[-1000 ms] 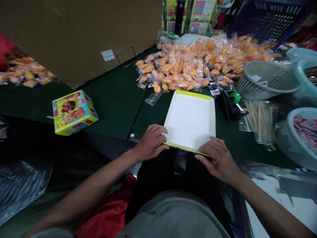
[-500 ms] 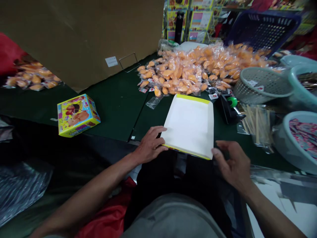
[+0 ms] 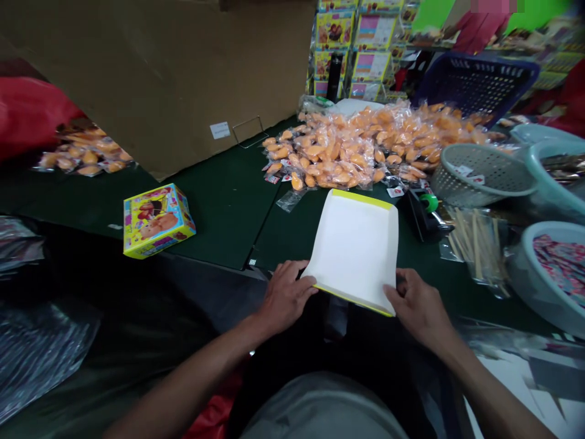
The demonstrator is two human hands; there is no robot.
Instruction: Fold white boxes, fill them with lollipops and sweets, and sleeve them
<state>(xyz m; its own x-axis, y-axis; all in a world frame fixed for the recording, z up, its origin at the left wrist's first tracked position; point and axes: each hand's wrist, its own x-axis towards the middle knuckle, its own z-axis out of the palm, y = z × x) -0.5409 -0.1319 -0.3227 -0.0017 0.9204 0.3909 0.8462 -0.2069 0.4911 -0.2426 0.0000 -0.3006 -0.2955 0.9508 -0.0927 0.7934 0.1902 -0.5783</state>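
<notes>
A shallow white box tray (image 3: 354, 247) with yellow edges lies open side up at the table's near edge, its near end sticking out over my lap. My left hand (image 3: 287, 294) pinches its near left corner, thumb on the upper side. At the near right corner, my right hand (image 3: 418, 305) grips the side wall between thumb and fingers. Beyond the tray is a big heap of orange pieces in clear bags (image 3: 347, 146). A closed, colourful printed box (image 3: 158, 219) rests on the table to the left.
Right of the tray are a black tape dispenser (image 3: 423, 214), bagged wooden sticks (image 3: 478, 244), a grey perforated basket (image 3: 484, 183) and a tub of wrapped packets (image 3: 525, 262). A large cardboard box (image 3: 159, 79) stands back left. A person in red (image 3: 482, 27) is far behind.
My right hand has closed on the tray's near right corner, where it was loosely beside it. My left thumb has moved onto the near left corner. The view has tilted up slightly.
</notes>
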